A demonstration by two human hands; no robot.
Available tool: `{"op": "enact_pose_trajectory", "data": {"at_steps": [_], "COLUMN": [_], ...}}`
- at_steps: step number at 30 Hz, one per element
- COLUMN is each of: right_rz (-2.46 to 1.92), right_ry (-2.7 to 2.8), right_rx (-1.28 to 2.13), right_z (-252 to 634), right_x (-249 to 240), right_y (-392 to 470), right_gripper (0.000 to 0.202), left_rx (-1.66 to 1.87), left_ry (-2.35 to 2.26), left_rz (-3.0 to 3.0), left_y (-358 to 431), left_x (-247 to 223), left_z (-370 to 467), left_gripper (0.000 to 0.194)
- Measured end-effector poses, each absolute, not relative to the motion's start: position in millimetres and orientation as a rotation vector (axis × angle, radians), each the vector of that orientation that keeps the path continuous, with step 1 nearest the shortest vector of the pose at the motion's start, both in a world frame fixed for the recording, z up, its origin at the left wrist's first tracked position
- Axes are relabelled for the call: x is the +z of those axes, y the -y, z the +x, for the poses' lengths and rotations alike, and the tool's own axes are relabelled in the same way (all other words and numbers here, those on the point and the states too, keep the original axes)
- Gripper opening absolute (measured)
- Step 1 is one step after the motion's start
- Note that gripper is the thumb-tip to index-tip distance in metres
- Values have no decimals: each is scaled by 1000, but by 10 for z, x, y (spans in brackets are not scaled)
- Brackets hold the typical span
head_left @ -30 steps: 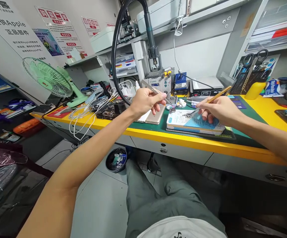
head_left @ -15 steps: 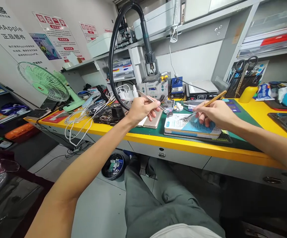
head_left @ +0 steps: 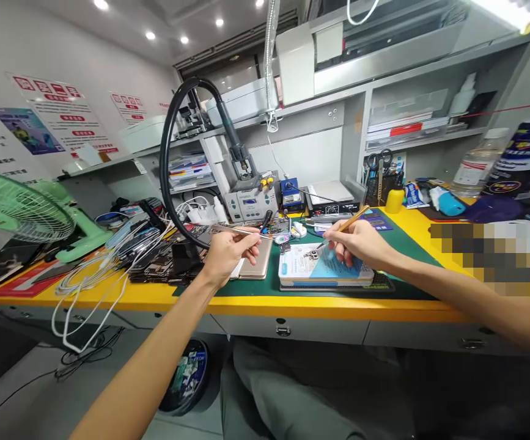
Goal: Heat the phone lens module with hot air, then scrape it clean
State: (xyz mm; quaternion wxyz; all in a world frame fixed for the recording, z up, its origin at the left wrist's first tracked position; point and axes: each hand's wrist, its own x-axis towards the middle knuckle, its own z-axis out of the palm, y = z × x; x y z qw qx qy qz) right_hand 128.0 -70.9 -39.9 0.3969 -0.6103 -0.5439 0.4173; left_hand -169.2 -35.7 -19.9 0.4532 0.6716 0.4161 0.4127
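Observation:
My left hand [head_left: 230, 253] pinches slim silver tweezers [head_left: 246, 232], raised over a gold phone [head_left: 254, 266] at the mat's left side. The tweezers' tips point right, clear of the stack. My right hand [head_left: 356, 243] is closed around a slim gold pen-like tool [head_left: 355, 219] with a fine dark tip. That tip comes down beside a small metallic part, which looks like a phone camera module [head_left: 312, 255], on a white and blue booklet stack [head_left: 338, 275]. I cannot tell whether they touch. Another small dark part [head_left: 285, 248] sits at the stack's left corner.
Circuit boards [head_left: 152, 266] and tangled white cables [head_left: 81, 284] crowd the bench's left. A black hose [head_left: 164, 153] arches from the rework station [head_left: 252, 203] behind. A yellow bottle [head_left: 394, 200] stands right of the green mat [head_left: 411, 263]. Below is a bin [head_left: 203, 373].
The view has tilted up and turned right, showing more shelf and ceiling. The tweezers in my left hand now lie more level. My right hand keeps its tool tip by the small part.

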Motion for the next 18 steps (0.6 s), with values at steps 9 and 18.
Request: {"op": "enact_pose_trajectory", "data": {"at_steps": [9,18], "right_rz": [-1474,-1337], "right_ry": [1364,1347], "right_rx": [1061,1064], "right_z": [1322,1309], "right_x": [-480,-427], "right_y": [690,687], "right_gripper": [30,24], "left_rx": [931,850], "left_ry": [-1036,-1028], "left_rz": [1728,1907], "left_y": [362,344], "left_x": [-376,-470], "left_z": [-1453,-1188], "left_gripper": [34,31]}}
